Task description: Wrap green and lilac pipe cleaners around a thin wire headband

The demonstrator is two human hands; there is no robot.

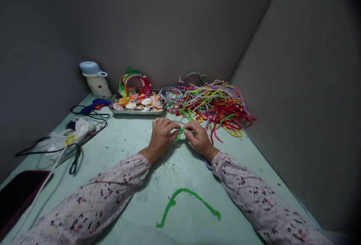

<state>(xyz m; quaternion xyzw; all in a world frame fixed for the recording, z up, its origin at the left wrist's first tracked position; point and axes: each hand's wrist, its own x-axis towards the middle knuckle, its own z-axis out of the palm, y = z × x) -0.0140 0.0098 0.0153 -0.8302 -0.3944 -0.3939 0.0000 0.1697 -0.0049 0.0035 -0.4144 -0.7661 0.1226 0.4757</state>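
Note:
Over the middle of the table, my left hand (163, 135) and my right hand (199, 138) meet at the fingertips. Both pinch a short green pipe cleaner (178, 136), part of which hangs below the left fingers; the rest of it is hidden by my fingers. Closer to me on the table lies a longer, darker green pipe cleaner (184, 190), bent into an arch with a small lump on its left side. Just beyond my right hand begins a heap of coloured pipe cleaners (217, 102).
A metal tray (135, 112) of seashells (146, 102) stands at the back, with pipe-cleaner hoops (135, 83) on it. Right of it lies coiled grey wire (173, 94). At left are a bottle (97, 81), a blue tool (94, 106), cables, a plastic bag (80, 130) and a dark bin (25, 185).

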